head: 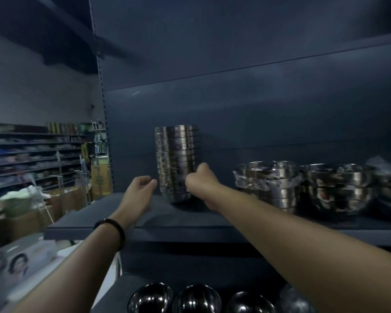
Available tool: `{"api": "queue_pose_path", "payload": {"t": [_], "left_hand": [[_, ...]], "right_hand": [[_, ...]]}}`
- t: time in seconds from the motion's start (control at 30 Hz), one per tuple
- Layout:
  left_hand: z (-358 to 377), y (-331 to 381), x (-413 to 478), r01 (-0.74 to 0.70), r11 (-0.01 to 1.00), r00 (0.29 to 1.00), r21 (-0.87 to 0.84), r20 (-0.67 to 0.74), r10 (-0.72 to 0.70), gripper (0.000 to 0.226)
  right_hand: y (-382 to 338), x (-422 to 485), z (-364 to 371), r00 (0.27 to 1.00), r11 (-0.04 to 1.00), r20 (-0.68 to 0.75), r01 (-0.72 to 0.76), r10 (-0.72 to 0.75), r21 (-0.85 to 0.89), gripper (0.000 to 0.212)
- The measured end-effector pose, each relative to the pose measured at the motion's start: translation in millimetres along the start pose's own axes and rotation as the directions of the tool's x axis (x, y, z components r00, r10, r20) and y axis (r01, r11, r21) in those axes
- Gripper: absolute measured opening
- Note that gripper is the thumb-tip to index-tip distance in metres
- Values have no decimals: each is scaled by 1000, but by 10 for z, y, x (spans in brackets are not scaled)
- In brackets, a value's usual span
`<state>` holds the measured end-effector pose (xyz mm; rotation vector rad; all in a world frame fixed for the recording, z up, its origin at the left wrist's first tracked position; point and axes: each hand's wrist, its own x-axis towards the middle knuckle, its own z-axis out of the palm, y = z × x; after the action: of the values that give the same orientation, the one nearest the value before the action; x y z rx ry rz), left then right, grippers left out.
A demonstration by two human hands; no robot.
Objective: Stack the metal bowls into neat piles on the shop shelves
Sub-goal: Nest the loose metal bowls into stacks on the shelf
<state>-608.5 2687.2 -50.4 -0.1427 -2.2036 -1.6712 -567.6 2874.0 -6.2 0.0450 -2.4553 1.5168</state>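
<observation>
Head view, shop shelving, dim light.

- Item: tall pile of nested metal bowls [177, 161], upright on the shelf [145, 222], close to the back panel, left of centre.
- Further stock: plastic-wrapped pile [266, 184] and loose nested bowls [339, 188] to the right on the same shelf; upturned bowls [196, 299] on the shelf below.
- Left hand [139, 190]: just beside the pile's lower left flank, fingers loosely curled, holding nothing.
- Right hand [199, 181]: against the pile's lower right flank, fingers curled; cannot tell whether it grips a rim or only presses.
- Handling, judged: stiff, polished and slippery; each bowl light, the whole pile weighty and top-heavy, prone to lean or slide. Best taken low, one palm on each flank, or steadied at the base while the rims are squared.
</observation>
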Motion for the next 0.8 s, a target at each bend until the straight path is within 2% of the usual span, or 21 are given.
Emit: {"api": "queue_pose_path", "payload": {"t": [0.07, 0.17, 0.27, 0.37, 0.43, 0.47, 0.57, 0.7, 0.8], "left_hand": [[37, -22, 158, 50, 997, 998, -52, 45, -48, 56], [135, -65, 385, 160, 984, 982, -78, 113, -150, 62], [280, -28, 534, 168, 973, 977, -158, 160, -142, 38], [407, 8, 645, 187, 946, 977, -266, 149, -152, 45], [453, -48, 785, 224, 915, 972, -336, 139, -188, 66], [459, -73, 820, 249, 899, 967, -360, 145, -210, 69], [475, -27, 721, 218, 902, 975, -372, 120, -186, 49], [463, 53, 556, 195, 918, 980, -345, 103, -170, 70], [440, 97, 316, 144, 944, 985, -297, 132, -109, 51]], "right_hand": [[116, 225, 73, 994, 995, -49, -92, 94, 47, 87], [215, 446, 114, 987, 983, -51, -148, 154, 111, 102], [308, 583, 170, 985, 973, -33, -161, 169, 166, 108], [337, 687, 274, 990, 969, -11, -137, 143, 204, 105], [345, 727, 316, 993, 964, -21, -107, 115, 243, 106], [346, 729, 322, 994, 962, -20, -103, 112, 251, 109], [357, 668, 290, 993, 953, -3, -112, 118, 283, 114], [357, 492, 186, 993, 958, 10, -119, 120, 260, 109], [376, 298, 106, 994, 966, 0, -104, 107, 237, 105]]}}
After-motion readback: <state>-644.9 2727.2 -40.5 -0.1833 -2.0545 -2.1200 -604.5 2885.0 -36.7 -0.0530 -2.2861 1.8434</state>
